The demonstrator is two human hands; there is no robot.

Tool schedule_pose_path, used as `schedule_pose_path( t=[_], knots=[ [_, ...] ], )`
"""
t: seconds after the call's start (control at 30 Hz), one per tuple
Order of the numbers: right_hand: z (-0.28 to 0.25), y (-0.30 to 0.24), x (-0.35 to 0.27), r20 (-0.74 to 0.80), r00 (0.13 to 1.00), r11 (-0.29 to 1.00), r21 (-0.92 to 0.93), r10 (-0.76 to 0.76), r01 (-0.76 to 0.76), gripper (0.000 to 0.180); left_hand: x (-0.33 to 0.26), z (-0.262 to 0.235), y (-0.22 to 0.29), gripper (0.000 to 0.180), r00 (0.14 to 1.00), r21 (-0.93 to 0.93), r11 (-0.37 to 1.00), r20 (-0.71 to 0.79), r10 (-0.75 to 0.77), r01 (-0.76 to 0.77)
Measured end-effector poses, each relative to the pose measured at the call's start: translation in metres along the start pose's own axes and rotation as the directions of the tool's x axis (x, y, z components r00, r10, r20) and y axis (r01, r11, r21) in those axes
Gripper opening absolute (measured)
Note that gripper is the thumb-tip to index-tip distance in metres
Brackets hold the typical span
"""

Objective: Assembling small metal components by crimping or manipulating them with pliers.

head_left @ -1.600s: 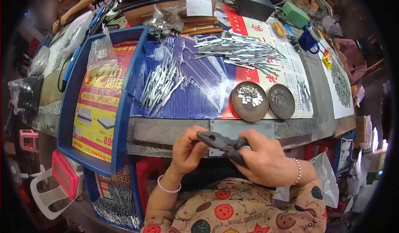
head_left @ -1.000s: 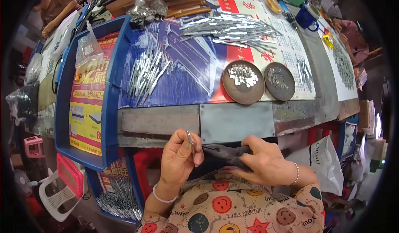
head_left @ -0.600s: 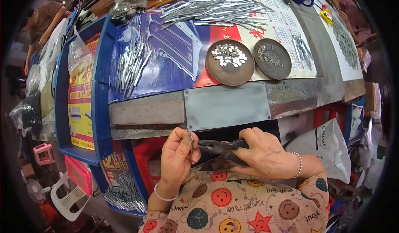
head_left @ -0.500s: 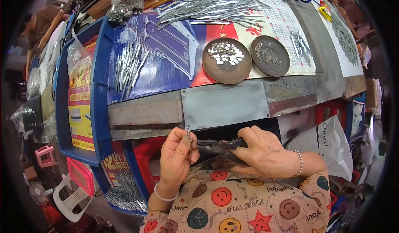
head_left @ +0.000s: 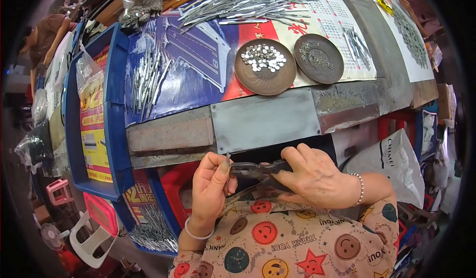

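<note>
To the far left of the hands, a blue tray [head_left: 119, 104] leans along the tabletop [head_left: 171, 137]; nearer, ahead of the left hand, lies a loose bundle of thin metal strips [head_left: 148, 82]. The left hand [head_left: 210, 184] is closed in a pinch, thumb against forefinger, around a small metal piece [head_left: 228, 157] whose tip pokes up just above the thumb. Directly right, the nose of dark pliers [head_left: 255, 170] reaches those fingertips; whether it bites the piece cannot be told. Beyond the pliers, a brown dish [head_left: 263, 84] holds silver discs [head_left: 263, 57]. The right hand [head_left: 315, 176] is curled around the pliers' handles, and a darker dish [head_left: 325, 76] sits ahead of it. Good handling here likely means a firm pinch, skin clear of the nose, and a level, gentle squeeze.
</note>
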State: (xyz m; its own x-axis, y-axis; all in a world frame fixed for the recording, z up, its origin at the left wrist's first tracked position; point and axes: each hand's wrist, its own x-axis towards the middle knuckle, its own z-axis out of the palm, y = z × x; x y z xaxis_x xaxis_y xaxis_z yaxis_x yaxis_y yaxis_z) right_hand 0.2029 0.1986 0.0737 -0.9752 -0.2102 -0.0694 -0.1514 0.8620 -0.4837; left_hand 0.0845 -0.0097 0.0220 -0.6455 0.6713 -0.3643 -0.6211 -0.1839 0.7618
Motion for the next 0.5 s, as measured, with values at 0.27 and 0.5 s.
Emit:
schedule_pose_path(
  t=[0.27, 0.5],
  knots=[
    [0.0037, 0.0014, 0.0013, 0.02, 1.0, 0.998, -0.063, -0.007, 0.008, 0.031, 0.0017, 0.0013, 0.0026, 0.008, 1.0, 0.02, 1.0, -0.017, -0.009, 0.009],
    [0.0062, 0.0026, 0.0022, 0.099, 0.994, 0.958, 0.277, 0.043, -0.069, 0.027, 0.0034, 0.0003, 0.0001, 0.009, 0.999, 0.107, 0.994, -0.041, 0.006, -0.002]
  ],
)
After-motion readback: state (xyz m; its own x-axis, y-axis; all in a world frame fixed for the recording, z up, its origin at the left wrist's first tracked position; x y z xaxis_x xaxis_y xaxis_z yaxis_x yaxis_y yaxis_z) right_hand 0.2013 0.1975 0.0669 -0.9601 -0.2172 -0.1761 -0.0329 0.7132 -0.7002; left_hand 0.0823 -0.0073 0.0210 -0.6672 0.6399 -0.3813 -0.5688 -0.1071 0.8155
